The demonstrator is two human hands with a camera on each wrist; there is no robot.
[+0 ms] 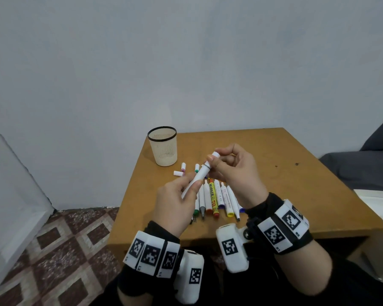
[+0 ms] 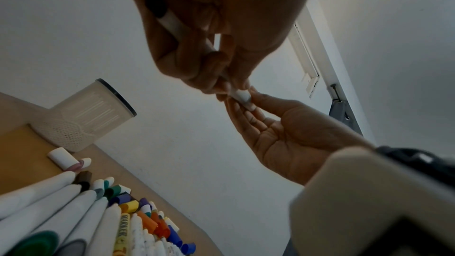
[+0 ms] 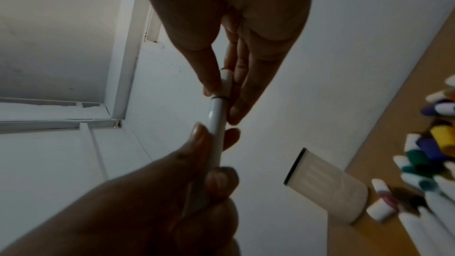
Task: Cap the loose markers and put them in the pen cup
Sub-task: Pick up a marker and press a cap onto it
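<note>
— Left hand (image 1: pixel 175 204) is gripping the marker (image 1: pixel 199 176) above the counter (image 1: pixel 296 184), right hand (image 1: pixel 234 171) pinching its cap (image 1: pixel 215 156), near the pen cup (image 1: pixel 163 146).

— Wrist views are showing the cap nearly seated; next I'd judge a firm push, then the cup.

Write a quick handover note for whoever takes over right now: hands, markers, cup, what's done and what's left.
Left hand grips the barrel of a white marker, held above the table.
Right hand pinches the white cap on its tip; a dark seam shows, so it may not be fully seated.
Pen cup stands upright at the far left corner, with no markers visible inside.
Row of markers lies near the front edge; loose caps lie beside the cup.
Left: seat this cap, drop the marker in the cup, then cap and load the others.
</note>
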